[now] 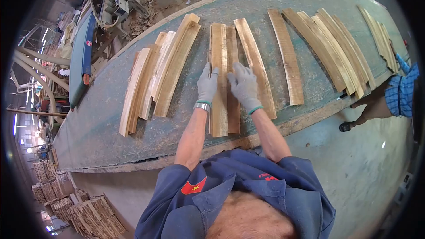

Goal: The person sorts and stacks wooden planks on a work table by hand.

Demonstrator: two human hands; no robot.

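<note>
Left hand (207,85) and right hand (243,86), both gloved, lie flat with fingers spread, pressing side by side on the middle stack of curved wood strips (220,53), nothing gripped. That stack lies mid-bench on the green workbench (102,119), near its front edge. Loose strip pile (159,75) to the left, single strip (287,57) and fanned pile (336,48) to the right. Another person in a blue checked sleeve (403,88) at the bench's right end
</note>
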